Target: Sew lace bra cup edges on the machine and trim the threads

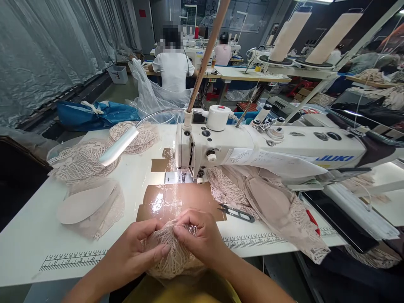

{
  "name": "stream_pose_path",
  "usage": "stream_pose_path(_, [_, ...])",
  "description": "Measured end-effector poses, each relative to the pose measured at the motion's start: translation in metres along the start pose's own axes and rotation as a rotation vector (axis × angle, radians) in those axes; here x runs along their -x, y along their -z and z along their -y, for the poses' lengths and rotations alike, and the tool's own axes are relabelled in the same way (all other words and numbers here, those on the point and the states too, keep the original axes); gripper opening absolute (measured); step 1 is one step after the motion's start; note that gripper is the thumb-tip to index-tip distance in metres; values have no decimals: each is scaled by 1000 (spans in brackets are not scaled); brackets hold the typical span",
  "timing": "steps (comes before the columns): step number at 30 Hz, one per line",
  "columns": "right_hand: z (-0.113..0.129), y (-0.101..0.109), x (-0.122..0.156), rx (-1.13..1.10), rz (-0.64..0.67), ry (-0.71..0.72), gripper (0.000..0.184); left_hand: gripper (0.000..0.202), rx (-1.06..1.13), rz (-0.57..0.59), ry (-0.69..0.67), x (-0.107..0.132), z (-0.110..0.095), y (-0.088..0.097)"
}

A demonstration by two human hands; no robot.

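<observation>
Both my hands hold a beige lace cup piece (172,259) at the front edge of the white sewing table (34,235). My left hand (134,252) grips its left side with the fingers curled round it. My right hand (198,235) pinches its top edge with the fingertips pressed together. Behind the hands lies a brown taped patch (176,200) that runs up to the needle area (184,176) of the white JUKI sewing machine (268,147). Black thread snips (236,213) lie just right of my right hand.
Stacks of lace cups (83,162) and a beige pad (83,206) lie at the left. A heap of lace fabric (274,206) lies under the machine arm. A gooseneck lamp (118,147) hangs over the table. Two thread cones (331,38) stand behind. Other people sit at far tables.
</observation>
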State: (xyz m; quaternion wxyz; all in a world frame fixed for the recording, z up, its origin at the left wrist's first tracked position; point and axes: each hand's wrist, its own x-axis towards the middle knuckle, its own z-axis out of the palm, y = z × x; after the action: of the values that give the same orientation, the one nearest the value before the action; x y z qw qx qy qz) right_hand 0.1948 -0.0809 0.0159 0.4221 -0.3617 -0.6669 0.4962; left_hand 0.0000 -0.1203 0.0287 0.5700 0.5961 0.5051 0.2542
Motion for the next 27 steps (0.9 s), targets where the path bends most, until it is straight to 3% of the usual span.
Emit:
stream_pose_path(6, [-2,-2,0,68,-18,5,14,21,101,21,11,-12,-17,3])
stream_pose_path(10, [-2,-2,-2,68,-31,9,16,26,141,36,31,-21,-12,3])
stream_pose_path(13, [-3,1,-4,47,-37,-77,12,28,130,44,15,-24,-8,2])
stream_pose_path(15, [-3,5,-6,-1,-15,-171,3,28,98,42,-8,-26,-8,2])
stream_pose_path(17, [-5,8,-8,-67,46,-233,11,29,72,45,-20,-27,-8,3])
stream_pose_path(24, [-3,16,-10,-173,139,-235,7,27,150,127,-49,-31,-4,9])
stream_pose_path(27, [-3,16,-11,-235,157,-263,10,28,233,78,-80,-34,1,3])
